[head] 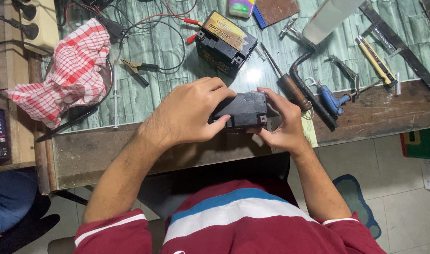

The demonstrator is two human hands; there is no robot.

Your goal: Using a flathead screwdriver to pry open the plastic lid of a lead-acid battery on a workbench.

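A small black battery (pixel 245 109) with a red terminal mark sits at the near edge of the workbench (pixel 130 150), held between both hands. My left hand (pixel 189 115) wraps over its left end and top, thumb along the front face. Against its right end presses my right hand (pixel 283 123), fingers curled behind it. A second black battery (pixel 226 43) with a yellow label stands farther back, with red and black clip leads (pixel 189 29) running beside it.
A red-checked cloth (pixel 67 70) lies over a round dish at left. A screwdriver (pixel 284 80), a brace tool (pixel 311 94), a blue tool (pixel 331 99), a yellow utility knife (pixel 375 60) and a metal square (pixel 403 49) crowd the right. Another person's leg (pixel 10 200) shows lower left.
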